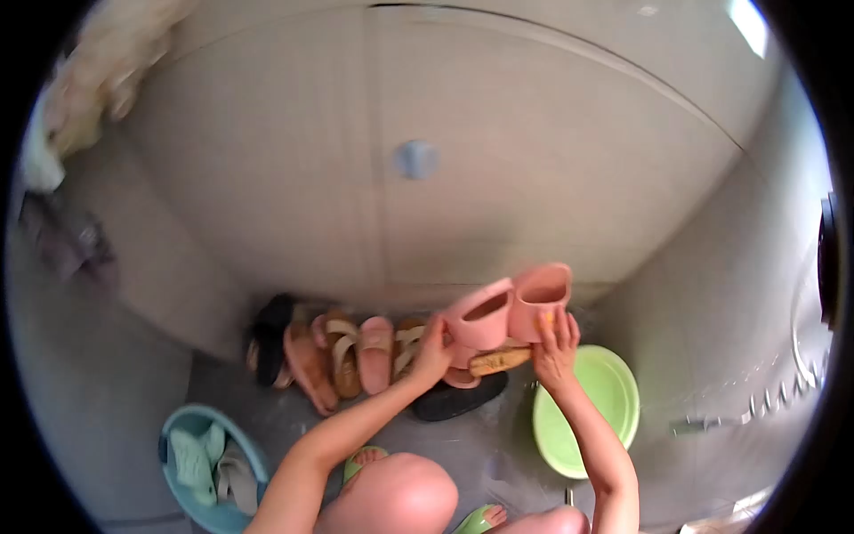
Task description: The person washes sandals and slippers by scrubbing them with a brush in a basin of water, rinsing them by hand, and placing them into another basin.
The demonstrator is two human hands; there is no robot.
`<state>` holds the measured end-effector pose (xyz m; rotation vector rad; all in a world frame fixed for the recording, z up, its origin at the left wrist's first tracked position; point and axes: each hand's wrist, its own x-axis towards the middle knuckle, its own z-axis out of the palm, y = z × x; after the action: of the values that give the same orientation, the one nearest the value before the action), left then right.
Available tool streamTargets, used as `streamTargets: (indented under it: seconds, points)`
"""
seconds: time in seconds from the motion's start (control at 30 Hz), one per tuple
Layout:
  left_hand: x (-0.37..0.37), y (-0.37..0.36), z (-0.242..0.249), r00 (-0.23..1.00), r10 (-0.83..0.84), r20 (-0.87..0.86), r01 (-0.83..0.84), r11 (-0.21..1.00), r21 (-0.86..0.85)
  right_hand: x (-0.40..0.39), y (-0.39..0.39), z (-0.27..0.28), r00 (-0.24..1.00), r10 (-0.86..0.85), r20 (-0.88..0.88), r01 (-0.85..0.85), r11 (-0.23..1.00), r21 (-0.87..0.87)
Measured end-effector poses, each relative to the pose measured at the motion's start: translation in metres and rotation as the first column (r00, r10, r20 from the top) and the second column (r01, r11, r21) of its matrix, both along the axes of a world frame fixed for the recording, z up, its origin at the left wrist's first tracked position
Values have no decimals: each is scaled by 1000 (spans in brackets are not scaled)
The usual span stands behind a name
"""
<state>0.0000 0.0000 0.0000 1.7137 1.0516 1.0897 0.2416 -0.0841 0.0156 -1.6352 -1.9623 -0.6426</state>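
Two pink slippers point(481, 325) are held up side by side above the floor, their openings facing me. My left hand point(433, 352) grips the left one at its side. My right hand point(556, 345) has its fingers spread over the front of the other pink slipper point(540, 290), holding it. Just below them, beside my right hand, is a tan wooden piece point(500, 360) with dark marks, like the back of a brush. Under it a black-soled slipper point(461, 398) lies on the floor, partly covered in this view.
A row of sandals and slippers point(344, 360) stands along the wall. A light green basin point(630, 392) is at the right, and a blue tub point(182, 485) with pale green and grey shoes at the left. A coiled hose point(774, 405) hangs on the right. A round blue drain cover point(416, 159) is on the wall ahead.
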Motion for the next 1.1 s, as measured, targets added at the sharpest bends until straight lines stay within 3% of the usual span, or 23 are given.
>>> streamTargets:
  seconds: [0.07, 0.1, 0.17, 0.2, 0.27, 0.3, 0.33, 0.4, 0.43, 0.47, 0.5, 0.53, 0.57, 0.67, 0.73, 0.8, 0.87, 0.9, 0.97, 1.0, 1.03, 1.07, 1.1]
  points:
    - [1, -26, 16, 982, 135, -131, -129, 990, 47, -7, -2, 21, 988, 90, -124, -97, 994, -47]
    - [94, 40, 29, 988, 110, 109, -121, 987, 106, 86, 68, 58, 990, 122, 69, -126, 991, 47]
    - [-13, -50, 47, 905, 222, -362, -206, 975, 82, -17, 9, -3, 895, 192, -402, -232, 971, -52]
    - [16, -85, 53, 900, 256, -353, -268, 963, 16, 15, -15, 15, 910, 206, -359, -261, 959, -110]
    - [16, -124, 85, 932, 347, -107, -363, 907, -215, -2, -23, 20, 804, 295, -516, -375, 925, -56]
    - [23, -146, 89, 892, 365, -268, -416, 894, -165, 11, -37, 29, 744, 313, -590, -416, 908, -44]
    - [40, -161, 111, 843, 436, -314, -505, 844, -183, 22, -31, 46, 688, 465, -557, -530, 846, 51]
    - [119, -173, 148, 725, 575, -381, -654, 747, -119, 85, -7, 60, 619, 579, -530, -632, 768, 100]
    - [84, -180, 128, 710, 649, -272, -694, 710, -119, 53, 5, 72, 653, 659, -374, -695, 717, 49]
    - [51, -191, 95, 678, 733, -46, -730, 664, -162, 15, 9, 70, 660, 694, -288, -731, 682, -29]
    - [-5, -194, 67, 569, 807, 158, -787, 590, -182, -58, 26, 66, 623, 751, -218, -778, 624, -75]
    - [-41, -199, 87, 475, 852, 222, -857, 505, -102, -111, 37, 110, 556, 816, -155, -830, 554, -59]
    - [-67, -214, 86, 411, 885, 219, -906, 423, -8, -148, 34, 113, 499, 851, -163, -865, 501, -32]
    - [-114, -272, 80, 103, 992, 71, -992, 108, -62, -230, 9, 103, 525, 851, -4, -848, 523, -83]
    - [-150, -303, 74, -76, 996, 37, -995, -73, -69, -286, -7, 99, 567, 823, -5, -814, 560, -156]
    - [-167, -331, 58, -131, 991, 28, -979, -125, -162, -309, -26, 91, 561, 827, -21, -814, 547, -196]
    - [-176, -352, 38, -128, 992, -17, -943, -127, -307, -313, -41, 84, 571, 811, -127, -740, 441, -507]
    - [-180, -357, 29, -130, 991, -15, -942, -128, -311, -310, -43, 76, 569, 813, -124, -739, 440, -509]
    - [-178, -360, 13, -179, 979, -97, -930, -201, -308, -293, -44, 55, 443, 809, -387, -791, 149, -594]
    - [-173, -356, 18, -154, 982, -109, -931, -181, -318, -285, -47, 60, 420, 790, -447, -790, 77, -608]
    - [-167, -351, 36, -378, 848, -372, -923, -378, 76, -283, -55, 51, 431, 776, -461, -807, 102, -582]
    - [-158, -336, 54, -618, 628, -472, -777, -397, 489, -275, -55, 52, 403, 764, -504, -829, 72, -554]
    - [-141, -318, 76, -570, 661, -488, -810, -353, 468, -261, -52, 55, 381, 753, -536, -847, 52, -530]
